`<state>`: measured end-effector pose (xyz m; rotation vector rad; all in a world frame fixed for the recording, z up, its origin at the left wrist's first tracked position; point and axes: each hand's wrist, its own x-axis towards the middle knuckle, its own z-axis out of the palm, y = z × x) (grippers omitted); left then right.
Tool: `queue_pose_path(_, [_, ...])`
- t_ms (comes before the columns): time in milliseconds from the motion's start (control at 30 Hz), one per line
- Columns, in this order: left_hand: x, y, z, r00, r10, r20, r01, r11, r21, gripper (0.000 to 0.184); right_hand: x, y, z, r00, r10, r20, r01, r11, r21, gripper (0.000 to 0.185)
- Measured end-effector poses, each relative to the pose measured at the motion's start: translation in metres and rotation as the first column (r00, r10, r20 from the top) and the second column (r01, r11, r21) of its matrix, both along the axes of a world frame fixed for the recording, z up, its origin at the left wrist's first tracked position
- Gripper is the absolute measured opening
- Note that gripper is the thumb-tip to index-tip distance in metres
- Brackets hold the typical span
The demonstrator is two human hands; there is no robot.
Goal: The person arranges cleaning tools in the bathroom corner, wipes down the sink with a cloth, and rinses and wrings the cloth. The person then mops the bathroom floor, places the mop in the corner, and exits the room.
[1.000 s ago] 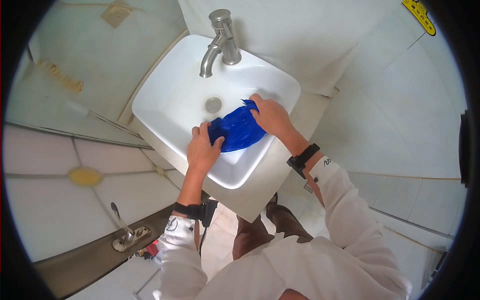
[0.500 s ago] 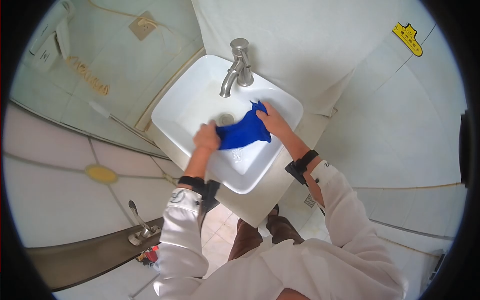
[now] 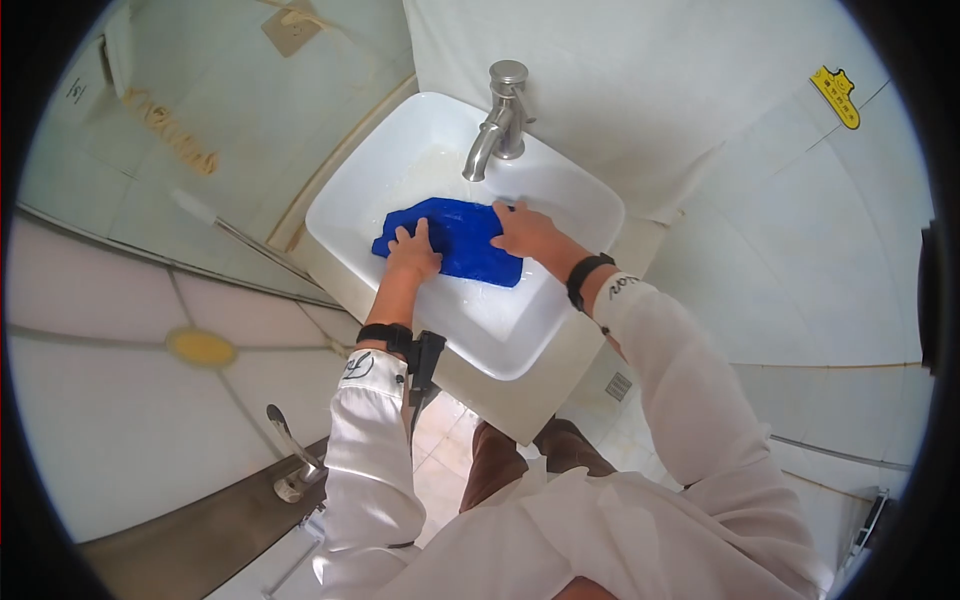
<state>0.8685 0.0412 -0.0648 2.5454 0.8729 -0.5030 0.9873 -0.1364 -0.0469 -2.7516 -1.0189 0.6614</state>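
Note:
A wet blue cloth (image 3: 465,240) lies spread out in the white sink (image 3: 335,205), covering the drain. My left hand (image 3: 412,255) rests on the cloth's left half, fingers apart and pointing toward the tap. At the cloth's right edge is my right hand (image 3: 525,230), its fingers spread, with the tips touching the fabric. Neither hand is closed round the cloth. The metal tap (image 3: 492,130) stands on the sink's far rim, its spout just beyond the cloth.
The sink sits on a pale counter (image 3: 500,410) whose front corner faces me. A silver lever faucet (image 3: 295,465) is at lower left above a brown ledge (image 3: 190,520). A white brush-like thing (image 3: 195,207) leans on the left. A yellow sticker (image 3: 838,97) marks the right wall.
The blue cloth, held stretched and bunched between both hands above the sink, now lies flatter and wider in it. Both hands have loosened their grip and spread their fingers.

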Motion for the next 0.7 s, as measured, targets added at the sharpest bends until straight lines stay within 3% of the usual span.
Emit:
queue_pose_path(167, [0.000,0.030,-0.039,0.968,0.131,0.214,-0.056,0.944,-0.326,0.093,-0.027,0.012,-0.020,0.997,0.071,0.028,-0.068,0.992,-0.103,0.082])
queue_pose_path(200, [0.000,0.030,-0.044,0.939,0.258,0.226,-0.136,0.884,-0.446,0.094,-0.029,0.016,-0.024,0.989,-0.044,-0.138,0.037,0.998,-0.054,0.079])
queue_pose_path(267, [-0.004,0.014,-0.015,0.842,0.501,0.200,-0.259,0.700,-0.665,0.095,-0.037,0.028,-0.012,0.857,-0.234,-0.460,0.259,0.966,-0.009,0.075])
queue_pose_path(300, [-0.007,0.004,0.006,0.804,0.591,0.066,-0.352,0.563,-0.748,0.096,-0.031,0.031,-0.021,0.798,-0.130,-0.588,0.222,0.971,0.086,0.061])
queue_pose_path(400, [-0.002,0.022,-0.020,0.709,0.619,-0.337,-0.472,0.062,-0.879,0.103,-0.051,0.041,0.004,0.518,-0.051,-0.854,0.538,0.795,0.280,0.047])
queue_pose_path(433, [-0.006,0.005,0.002,0.615,0.705,-0.353,-0.490,-0.009,-0.872,0.091,-0.058,0.044,0.014,0.633,0.007,-0.774,0.467,0.794,0.389,0.044])
queue_pose_path(500, [-0.011,0.001,0.003,0.648,0.732,-0.211,-0.220,-0.085,-0.972,0.076,-0.068,0.051,0.034,0.820,0.121,-0.559,0.278,0.770,0.574,0.040])
queue_pose_path(567, [-0.031,-0.021,0.016,0.517,0.852,0.088,0.148,0.012,-0.989,0.044,-0.094,0.053,0.040,0.985,0.126,-0.116,0.012,0.621,0.784,0.036])
queue_pose_path(600, [-0.035,-0.025,0.014,0.516,0.843,0.153,0.152,0.086,-0.985,0.042,-0.104,0.053,0.043,0.989,0.090,0.119,-0.149,0.543,0.827,0.034])
queue_pose_path(633, [-0.035,-0.027,0.010,0.515,0.828,0.219,0.158,0.160,-0.974,0.039,-0.106,0.053,0.048,0.990,0.010,0.143,-0.128,0.519,0.845,0.035])
queue_pose_path(700, [-0.025,-0.020,-0.013,0.580,0.762,0.286,0.132,0.259,-0.957,0.037,-0.101,0.050,0.060,0.994,-0.051,0.099,-0.042,0.652,0.757,0.033])
